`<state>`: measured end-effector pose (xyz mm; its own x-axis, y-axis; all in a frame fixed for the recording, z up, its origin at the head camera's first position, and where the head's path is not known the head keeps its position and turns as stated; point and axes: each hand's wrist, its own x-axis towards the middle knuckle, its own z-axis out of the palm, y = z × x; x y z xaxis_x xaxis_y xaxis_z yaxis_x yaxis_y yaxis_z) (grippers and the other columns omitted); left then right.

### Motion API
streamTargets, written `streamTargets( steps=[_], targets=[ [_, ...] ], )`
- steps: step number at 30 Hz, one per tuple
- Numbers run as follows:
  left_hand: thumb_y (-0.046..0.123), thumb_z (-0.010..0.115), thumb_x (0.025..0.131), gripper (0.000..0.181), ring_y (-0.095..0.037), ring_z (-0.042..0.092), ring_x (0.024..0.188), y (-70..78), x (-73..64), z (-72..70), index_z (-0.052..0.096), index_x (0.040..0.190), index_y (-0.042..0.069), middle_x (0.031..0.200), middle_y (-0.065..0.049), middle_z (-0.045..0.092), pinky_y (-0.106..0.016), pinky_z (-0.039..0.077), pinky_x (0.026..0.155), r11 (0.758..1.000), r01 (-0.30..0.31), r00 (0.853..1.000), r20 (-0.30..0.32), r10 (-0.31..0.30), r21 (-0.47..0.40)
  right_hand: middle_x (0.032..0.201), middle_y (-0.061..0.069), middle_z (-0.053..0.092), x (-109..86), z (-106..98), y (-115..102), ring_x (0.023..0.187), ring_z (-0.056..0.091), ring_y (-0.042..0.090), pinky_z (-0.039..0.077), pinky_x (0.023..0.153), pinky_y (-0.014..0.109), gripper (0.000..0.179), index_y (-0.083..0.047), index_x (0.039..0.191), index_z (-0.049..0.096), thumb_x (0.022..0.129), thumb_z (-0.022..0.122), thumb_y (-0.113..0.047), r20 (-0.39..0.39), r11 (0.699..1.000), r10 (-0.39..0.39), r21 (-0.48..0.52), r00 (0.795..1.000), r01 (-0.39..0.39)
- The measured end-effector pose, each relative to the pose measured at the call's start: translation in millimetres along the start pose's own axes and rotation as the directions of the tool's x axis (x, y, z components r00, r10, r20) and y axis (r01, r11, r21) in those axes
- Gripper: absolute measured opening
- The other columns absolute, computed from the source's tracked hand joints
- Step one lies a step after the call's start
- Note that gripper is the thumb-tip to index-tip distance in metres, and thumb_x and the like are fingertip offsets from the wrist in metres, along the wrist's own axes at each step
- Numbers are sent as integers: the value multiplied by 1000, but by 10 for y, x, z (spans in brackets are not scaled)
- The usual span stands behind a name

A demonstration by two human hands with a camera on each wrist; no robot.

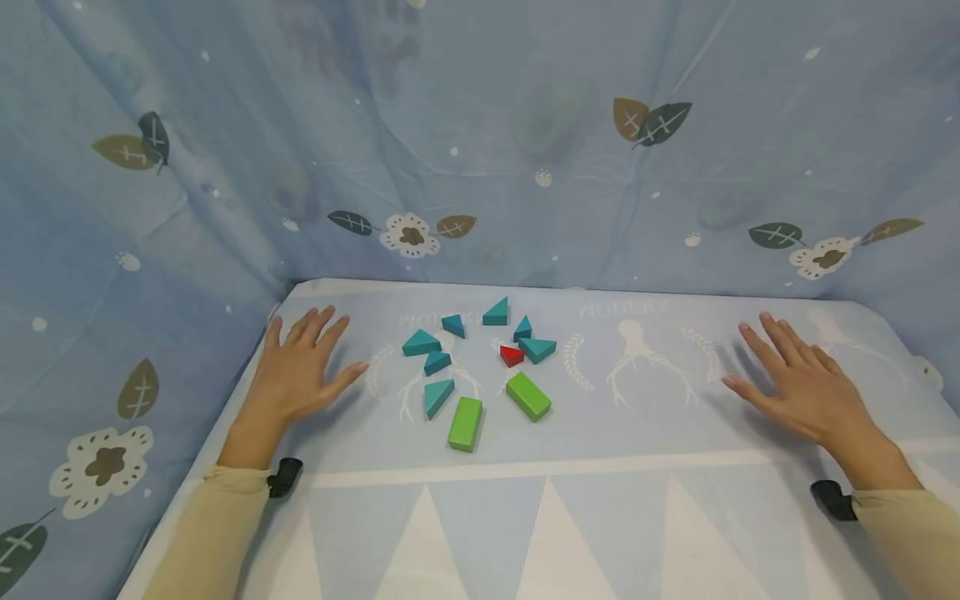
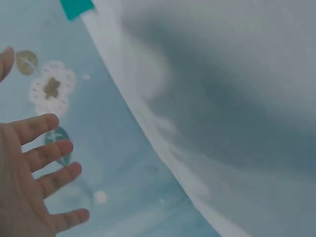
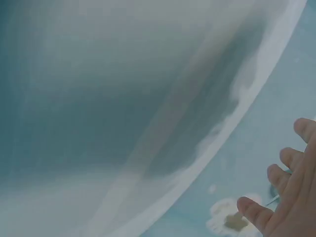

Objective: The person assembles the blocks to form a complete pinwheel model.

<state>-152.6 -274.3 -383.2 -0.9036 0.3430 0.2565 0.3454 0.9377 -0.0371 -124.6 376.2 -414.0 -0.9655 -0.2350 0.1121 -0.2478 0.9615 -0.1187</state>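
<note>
Green blocks: two bright green, solid rectangular blocks, wood or plastic I cannot tell, lie at the near side of a loose cluster; the left one (image 1: 465, 425) points almost straight away from me, the right one (image 1: 528, 397) slants, its far end leftward.
Red block: a small red triangular block (image 1: 512, 356) lies beyond them, close beside a teal piece.
Teal blocks: seven teal triangular blocks (image 1: 538, 349) curve around the far and left sides.
Direction: the cluster lies between my hands, rightward of my left hand (image 1: 296, 375), which is nearer, and well leftward of my right hand (image 1: 806, 383).
Hands: both released, fingers spread, grasping nothing.
Tablecloth writing: pale capitals on the white and pale-blue printed tablecloth (image 1: 487, 546) seem to begin "MODER"; the ending is unclear. I see no brand.
Surround: blue fabric curtain (image 1: 525, 125) printed with leaves and flowers.
</note>
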Motion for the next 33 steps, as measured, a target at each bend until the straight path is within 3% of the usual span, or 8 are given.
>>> streamTargets(
  steps=[3,7,11,15,24,29,33],
  targets=[
    [47,62,89,61,-39,50,126,138,19,-46,57,135,7,138,-17,54,-65,29,108,997,-64,995,-86,60,-46,164,14,13,43,34,-210,151,14,36,27,103,70,80,-15,157,21,94,58,-47,-50,998,-59,-5,997,59],
    [41,66,87,52,-36,59,114,344,68,-100,64,124,4,123,-15,63,-58,41,100,980,-158,976,-167,138,-117,160,15,27,154,79,-582,143,32,38,36,98,67,68,-10,150,39,93,63,-39,-109,988,-156,-13,982,156],
    [41,68,87,50,-33,61,109,525,120,-157,66,122,5,117,-13,66,-54,46,95,961,-220,964,-190,187,-167,153,17,38,311,128,-979,133,45,40,43,97,61,58,-7,141,50,90,68,-29,-145,953,-294,32,945,301],
    [40,67,87,49,-31,63,104,663,149,-206,67,121,5,112,-11,68,-51,49,91,946,-274,950,-201,239,-173,147,18,46,460,201,-1363,127,51,39,47,95,57,50,-6,135,57,89,70,-22,-126,903,-404,102,906,417],
    [34,64,88,40,-28,66,96,818,153,-235,70,115,6,104,-9,71,-46,52,87,919,-363,917,-236,323,-153,142,11,54,712,160,-2078,125,56,30,48,100,51,51,-16,133,61,86,75,-32,-29,834,-519,201,854,514],
    [32,64,88,29,-25,66,90,872,146,-210,73,101,8,96,-6,71,-43,52,83,912,-373,918,-212,336,-169,141,6,55,764,190,-2253,124,56,27,48,102,48,50,-20,129,65,82,79,-33,43,815,-551,242,833,526],
    [30,65,87,21,-22,65,84,907,156,-152,72,92,10,90,-3,70,-40,51,79,903,-387,916,-186,354,-188,136,4,58,778,227,-2294,119,59,26,49,100,45,45,-18,124,68,83,79,-29,58,815,-551,249,832,523]
  ],
)
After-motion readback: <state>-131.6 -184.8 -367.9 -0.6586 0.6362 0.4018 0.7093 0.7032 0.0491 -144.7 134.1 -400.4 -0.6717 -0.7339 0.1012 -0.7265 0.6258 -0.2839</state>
